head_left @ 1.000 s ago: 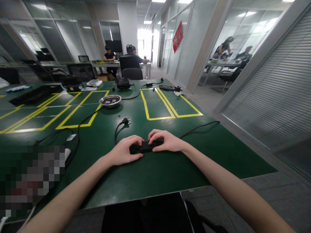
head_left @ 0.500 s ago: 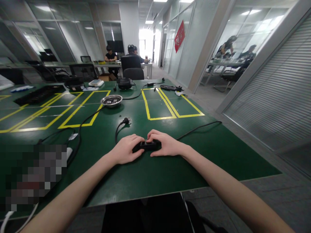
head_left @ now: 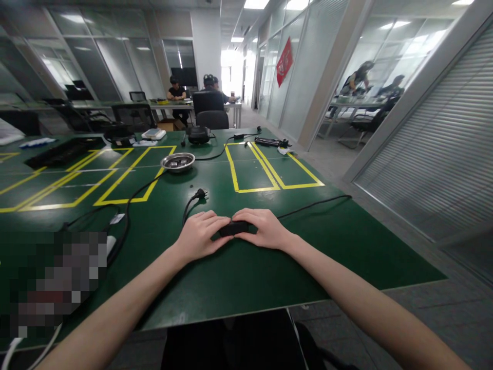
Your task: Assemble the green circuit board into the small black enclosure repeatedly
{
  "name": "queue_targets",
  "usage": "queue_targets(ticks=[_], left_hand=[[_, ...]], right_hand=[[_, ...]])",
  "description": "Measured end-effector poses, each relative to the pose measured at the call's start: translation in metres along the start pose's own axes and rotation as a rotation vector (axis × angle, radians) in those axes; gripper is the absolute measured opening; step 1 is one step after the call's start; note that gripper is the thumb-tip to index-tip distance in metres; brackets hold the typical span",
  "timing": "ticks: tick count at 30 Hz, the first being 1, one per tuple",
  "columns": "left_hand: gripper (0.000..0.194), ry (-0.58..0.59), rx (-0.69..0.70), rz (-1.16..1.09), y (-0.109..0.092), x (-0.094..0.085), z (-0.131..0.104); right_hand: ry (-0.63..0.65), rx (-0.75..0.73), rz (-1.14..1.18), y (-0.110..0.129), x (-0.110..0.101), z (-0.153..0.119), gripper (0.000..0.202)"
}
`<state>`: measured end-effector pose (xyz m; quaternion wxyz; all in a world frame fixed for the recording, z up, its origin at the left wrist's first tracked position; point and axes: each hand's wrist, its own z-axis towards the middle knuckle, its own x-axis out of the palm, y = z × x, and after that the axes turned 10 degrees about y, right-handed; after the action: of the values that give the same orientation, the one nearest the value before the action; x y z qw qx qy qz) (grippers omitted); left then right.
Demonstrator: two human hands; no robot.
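A black power adapter lies level between my hands, close to the green tabletop. My left hand grips its left end, thumb on the near side and fingers on the far side. My right hand holds the right end the same way, and the fingertips of both hands nearly meet. From behind my left hand a short black cord curves up to a mains plug, its pins pointing right. A thin black cable runs from behind my right hand toward the table's right edge.
A steel bowl with small metal parts stands beyond my hands. Yellow tape outlines mark the green table. A blurred-out object lies at left, beside cables. A long black tray sits far left. People sit at a back table.
The right fingers, curled over the adapter's top before, now lie straighter along its far side. The left hand has shifted slightly, and more of the adapter's top shows.
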<state>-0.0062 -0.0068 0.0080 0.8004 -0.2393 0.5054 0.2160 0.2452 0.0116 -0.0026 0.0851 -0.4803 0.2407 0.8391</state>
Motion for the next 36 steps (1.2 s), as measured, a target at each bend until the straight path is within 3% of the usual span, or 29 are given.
queue_targets(ticks=[3,6,8,12,15,18,20,22,25,28,31,36], left_hand=[[0.041,0.039,-0.155,-0.162,0.000,0.000,0.001],[0.036,0.125,-0.241,-0.270,-0.001,0.003,0.002],[0.034,0.102,-0.216,-0.266,-0.002,0.004,0.002],[0.033,-0.006,-0.087,-0.087,-0.001,0.005,0.001],[0.032,0.004,-0.050,-0.017,-0.001,0.003,0.002],[0.042,-0.041,-0.074,-0.009,-0.002,-0.002,0.004],[0.055,-0.107,-0.081,0.007,-0.004,-0.005,0.004],[0.055,-0.129,-0.060,0.011,-0.005,-0.005,0.003],[0.044,-0.012,0.022,-0.051,-0.004,0.000,0.002],[0.033,0.151,0.073,-0.127,-0.001,0.007,0.002],[0.026,0.204,0.047,-0.149,0.001,0.010,0.000],[0.026,0.226,0.013,-0.172,0.001,0.008,-0.001]], right_hand=[[-0.002,-0.078,-0.095,0.001,0.000,-0.001,0.016],[0.016,-0.099,-0.175,-0.001,0.001,-0.001,0.016],[0.028,-0.078,-0.164,-0.002,0.000,0.000,0.018],[0.079,0.044,-0.018,-0.001,-0.003,0.001,0.045],[0.072,0.123,0.048,0.000,-0.002,0.000,0.031],[-0.079,0.258,0.115,-0.006,-0.001,0.001,0.028],[-0.276,0.403,0.206,-0.017,-0.003,0.001,0.034],[-0.481,0.568,0.319,-0.034,-0.011,-0.002,0.044],[-0.709,0.769,0.451,-0.062,-0.027,-0.014,0.056],[-0.886,0.822,0.489,-0.087,-0.044,-0.027,0.059],[-0.909,0.894,0.434,-0.109,-0.057,-0.038,0.058],[-0.753,1.102,0.327,-0.141,-0.072,-0.056,0.051]])
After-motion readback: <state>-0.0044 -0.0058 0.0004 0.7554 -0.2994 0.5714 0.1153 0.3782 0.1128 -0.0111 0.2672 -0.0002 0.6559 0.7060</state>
